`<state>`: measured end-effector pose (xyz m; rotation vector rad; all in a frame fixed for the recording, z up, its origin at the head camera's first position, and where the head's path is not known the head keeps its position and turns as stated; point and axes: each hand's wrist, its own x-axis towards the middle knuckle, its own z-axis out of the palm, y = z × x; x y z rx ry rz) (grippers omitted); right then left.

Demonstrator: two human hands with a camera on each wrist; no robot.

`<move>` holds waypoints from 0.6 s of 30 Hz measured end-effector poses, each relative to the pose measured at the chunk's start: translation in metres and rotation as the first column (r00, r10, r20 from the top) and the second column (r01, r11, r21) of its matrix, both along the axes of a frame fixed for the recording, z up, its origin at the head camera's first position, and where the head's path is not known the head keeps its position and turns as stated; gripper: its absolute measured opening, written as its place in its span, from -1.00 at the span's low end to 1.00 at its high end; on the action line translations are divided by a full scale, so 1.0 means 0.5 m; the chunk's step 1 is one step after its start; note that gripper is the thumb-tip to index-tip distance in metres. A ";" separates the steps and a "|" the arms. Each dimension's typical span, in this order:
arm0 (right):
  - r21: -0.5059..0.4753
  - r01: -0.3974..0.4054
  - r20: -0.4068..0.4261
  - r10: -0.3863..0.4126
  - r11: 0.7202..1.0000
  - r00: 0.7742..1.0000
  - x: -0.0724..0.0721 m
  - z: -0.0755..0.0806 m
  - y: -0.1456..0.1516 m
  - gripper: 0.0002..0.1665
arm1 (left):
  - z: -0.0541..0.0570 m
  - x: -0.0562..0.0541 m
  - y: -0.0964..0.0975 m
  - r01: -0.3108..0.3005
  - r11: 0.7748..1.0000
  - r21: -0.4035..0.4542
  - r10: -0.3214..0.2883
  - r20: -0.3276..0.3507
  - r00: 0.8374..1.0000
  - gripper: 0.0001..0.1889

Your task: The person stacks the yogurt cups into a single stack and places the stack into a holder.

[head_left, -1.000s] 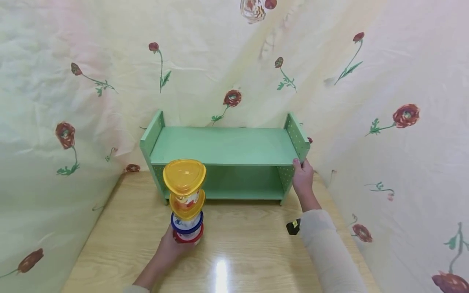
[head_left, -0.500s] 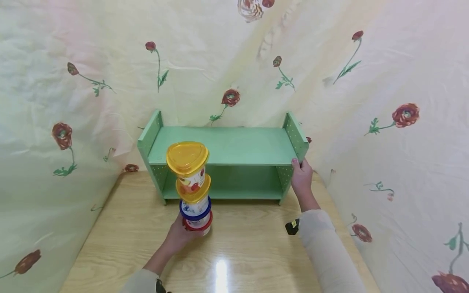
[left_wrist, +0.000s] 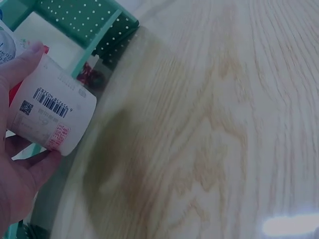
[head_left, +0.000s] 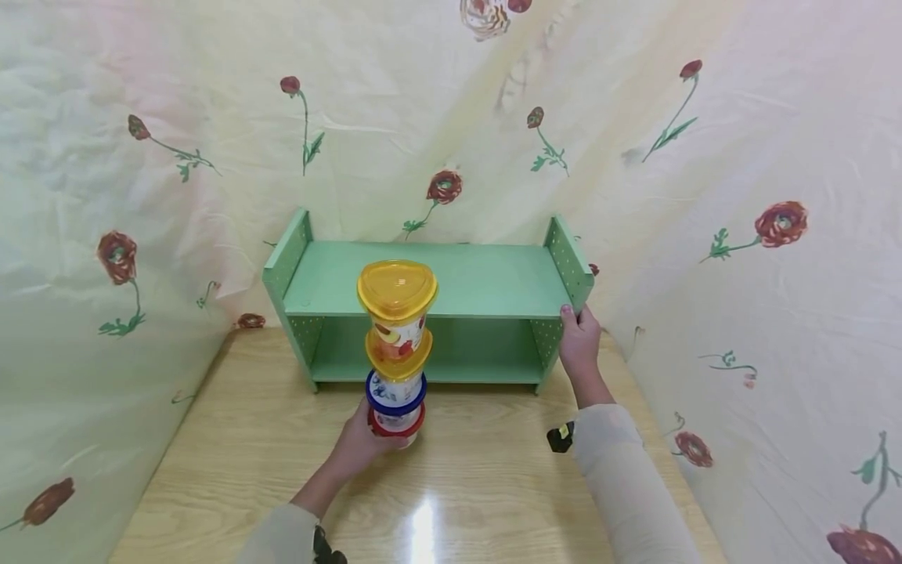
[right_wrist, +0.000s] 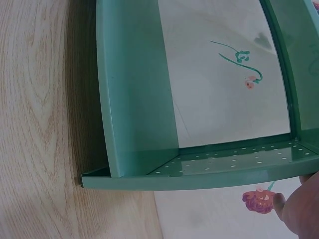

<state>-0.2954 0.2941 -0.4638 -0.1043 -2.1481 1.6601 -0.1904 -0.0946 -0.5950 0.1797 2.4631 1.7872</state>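
My left hand (head_left: 361, 440) grips the bottom of an upright stack of lidded plastic tubs. Lowest is a white tub with a red lid (head_left: 398, 429). Above it stands a tub with a blue rim (head_left: 395, 390), then two fruit-printed tubs with yellow lids, the top yellow lid (head_left: 398, 290) overlapping the shelf's upper board from this angle. In the left wrist view, thumb and fingers wrap the white tub (left_wrist: 52, 104), its barcode showing. At the right, my right hand (head_left: 582, 345) holds the side panel (head_left: 572, 266) of the green shelf (head_left: 486, 278); its fingers are mostly hidden in the right wrist view.
The two-tier shelf stands on a wooden table (head_left: 486, 470), its perforated left panel (head_left: 287, 254) opposite my right hand. Flower-printed cloth (head_left: 380, 141) surrounds the table at the back and both sides. Small black devices are at the sleeves.
My left hand has carried the tub stack to the right and forward, toward the shelf. The right hand keeps its hold on the side panel, and the shelf stays in place.
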 end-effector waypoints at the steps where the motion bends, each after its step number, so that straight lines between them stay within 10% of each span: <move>1: -0.002 0.000 0.002 0.000 1.000 1.000 0.000 0.001 0.000 -0.39 | 0.003 -0.001 0.003 0.000 1.000 -0.002 0.000 -0.002 1.000 0.08; 18: -0.009 -0.011 0.029 0.011 1.000 1.000 0.004 0.005 0.001 -0.38 | 0.071 -0.018 0.047 0.036 0.999 -0.010 -0.036 -0.035 0.999 0.08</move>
